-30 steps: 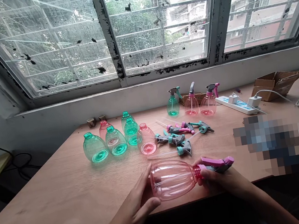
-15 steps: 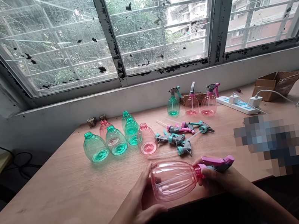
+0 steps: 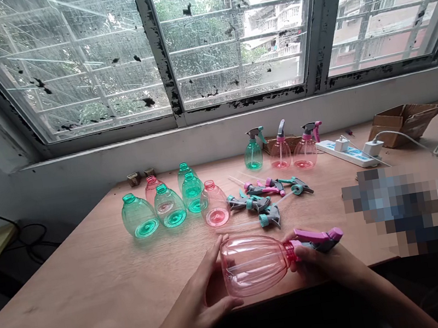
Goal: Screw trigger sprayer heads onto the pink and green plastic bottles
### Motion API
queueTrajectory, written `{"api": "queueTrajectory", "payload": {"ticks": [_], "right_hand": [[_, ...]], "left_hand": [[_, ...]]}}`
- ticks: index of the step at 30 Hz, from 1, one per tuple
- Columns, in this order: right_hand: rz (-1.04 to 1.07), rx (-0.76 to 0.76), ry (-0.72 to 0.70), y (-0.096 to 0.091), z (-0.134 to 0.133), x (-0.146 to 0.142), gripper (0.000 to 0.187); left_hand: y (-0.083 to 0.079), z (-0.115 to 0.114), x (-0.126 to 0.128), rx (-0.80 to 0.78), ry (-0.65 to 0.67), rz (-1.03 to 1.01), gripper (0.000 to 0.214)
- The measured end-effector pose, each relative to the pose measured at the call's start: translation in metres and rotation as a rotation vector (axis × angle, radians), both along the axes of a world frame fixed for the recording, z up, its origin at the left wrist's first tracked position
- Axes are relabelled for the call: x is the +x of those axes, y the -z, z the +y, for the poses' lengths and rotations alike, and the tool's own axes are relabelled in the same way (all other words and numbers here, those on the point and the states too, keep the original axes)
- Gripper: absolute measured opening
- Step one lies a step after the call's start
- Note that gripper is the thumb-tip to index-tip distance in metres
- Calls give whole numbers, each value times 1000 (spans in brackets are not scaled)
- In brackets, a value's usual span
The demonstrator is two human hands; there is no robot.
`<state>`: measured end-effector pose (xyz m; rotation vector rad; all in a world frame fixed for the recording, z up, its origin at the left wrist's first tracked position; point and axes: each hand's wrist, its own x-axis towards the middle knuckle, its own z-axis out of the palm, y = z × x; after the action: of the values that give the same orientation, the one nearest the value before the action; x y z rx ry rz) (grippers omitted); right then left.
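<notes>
Grimy window panes [image 3: 223,35] with flaking black frames fill the top of the frame, and below them a pale wooden bench [image 3: 78,297] runs across the picture. At bottom centre I see a clear pink plastic bottle [image 3: 255,263] lying on its side over the bench's near edge, base toward the left of the frame, neck toward the right. The left hand [image 3: 207,299] cups the base, with fingers spread along its far side and thumb on the near side. The right hand [image 3: 326,266] is wrapped around the neck and the pink-and-grey trigger spray head [image 3: 318,240] sitting there, nozzle pointing to the right of the frame. I cannot tell whether the bottle rests on the wood.

Further back, left of centre, stands a cluster of capless green and pink bottles [image 3: 167,205]. Just to its right lies a heap of loose trigger heads [image 3: 265,195]. Behind that, three capped spray bottles [image 3: 279,149] stand near a white power strip [image 3: 346,154] and an open cardboard box [image 3: 403,121].
</notes>
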<state>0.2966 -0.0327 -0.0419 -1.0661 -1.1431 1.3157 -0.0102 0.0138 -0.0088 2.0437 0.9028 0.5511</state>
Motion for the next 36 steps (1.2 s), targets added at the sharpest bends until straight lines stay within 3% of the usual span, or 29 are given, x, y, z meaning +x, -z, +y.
{"api": "queueTrajectory", "payload": {"ticks": [10, 16, 31, 36], "right_hand": [[13, -7, 3, 0, 0, 1, 46], [1, 10, -11, 1, 1, 1, 46], [-38, -22, -2, -4, -1, 0, 48], [-116, 31, -19, -1, 1, 2, 48]], "left_hand": [[-2, -2, -4, -68, 0, 2, 76], [-9, -8, 1, 23, -21, 47, 84], [-3, -5, -2, 25, -61, 96, 83], [-2, -4, 0, 55, -58, 91, 84]]}}
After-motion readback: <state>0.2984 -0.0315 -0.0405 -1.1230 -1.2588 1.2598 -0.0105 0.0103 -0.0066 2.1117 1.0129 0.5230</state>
